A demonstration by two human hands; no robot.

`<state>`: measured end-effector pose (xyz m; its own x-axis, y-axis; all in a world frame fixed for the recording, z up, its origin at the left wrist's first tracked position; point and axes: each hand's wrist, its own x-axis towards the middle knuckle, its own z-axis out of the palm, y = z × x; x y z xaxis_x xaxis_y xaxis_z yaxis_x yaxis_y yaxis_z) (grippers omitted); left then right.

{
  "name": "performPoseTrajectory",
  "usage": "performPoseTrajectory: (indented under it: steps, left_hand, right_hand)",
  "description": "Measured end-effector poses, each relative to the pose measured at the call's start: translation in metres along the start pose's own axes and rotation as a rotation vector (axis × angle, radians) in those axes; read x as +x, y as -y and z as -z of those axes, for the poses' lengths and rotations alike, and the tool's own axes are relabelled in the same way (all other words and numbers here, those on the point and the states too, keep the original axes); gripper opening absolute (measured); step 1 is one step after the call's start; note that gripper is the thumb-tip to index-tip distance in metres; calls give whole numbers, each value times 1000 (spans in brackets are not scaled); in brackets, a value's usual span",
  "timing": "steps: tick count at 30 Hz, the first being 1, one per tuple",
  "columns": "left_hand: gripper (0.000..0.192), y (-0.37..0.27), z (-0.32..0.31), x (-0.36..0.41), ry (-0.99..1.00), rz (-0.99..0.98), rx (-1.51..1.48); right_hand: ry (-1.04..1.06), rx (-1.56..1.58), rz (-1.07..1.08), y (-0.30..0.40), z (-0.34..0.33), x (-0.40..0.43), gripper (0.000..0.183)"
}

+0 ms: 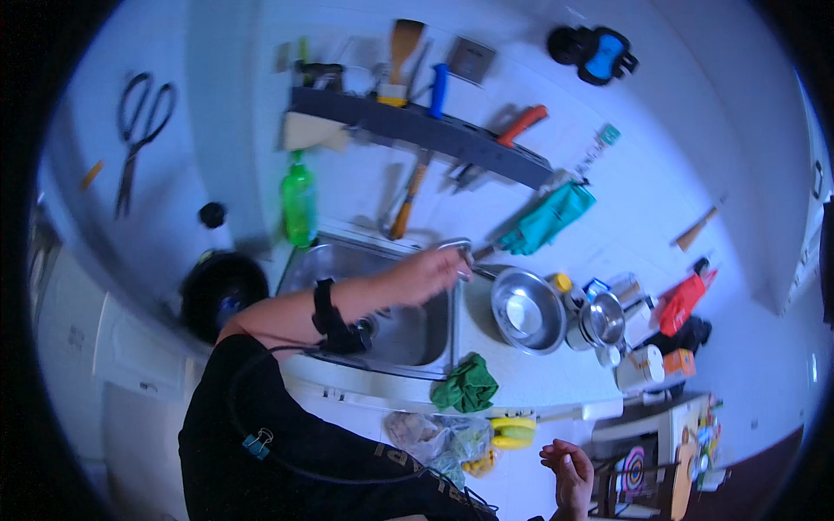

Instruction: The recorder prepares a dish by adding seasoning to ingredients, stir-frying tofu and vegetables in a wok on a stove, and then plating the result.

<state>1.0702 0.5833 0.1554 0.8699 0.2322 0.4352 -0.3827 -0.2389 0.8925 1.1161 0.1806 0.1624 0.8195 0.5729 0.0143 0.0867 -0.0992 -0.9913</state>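
My left hand [435, 273] reaches across the stainless steel sink [417, 332], its fingers closed around a metal tap [464, 246] at the sink's far right corner. A black strap with a dark device circles that forearm. My right hand [571, 470] is held low at the right, away from the counter, with nothing in it and its fingers slightly curled. Right of the sink stands a metal basin [509, 344]. A crumpled green cloth [466, 384] lies at the counter's front edge, by the sink's near right corner.
Above the sink, a grey wall rack [417, 127] holds knives and spatulas. Teal rubber gloves [550, 218] hang beside it. A green bottle [299, 205] stands behind the sink. Metal pots [604, 318] crowd the right counter. Bananas [513, 432] and plastic bags [423, 430] are below the counter edge.
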Motion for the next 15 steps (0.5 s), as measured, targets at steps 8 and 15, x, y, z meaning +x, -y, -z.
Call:
performPoseTrajectory:
  steps: [8, 15]
  left_hand:
    - [22, -97, -100, -258, 214, -120, 467]
    - [9, -188, -209, -461, 54, 228, 1145]
  right_hand:
    - [789, 148, -182, -26, -61, -59, 54]
    - [1676, 68, -601, -60, -137, -192, 66]
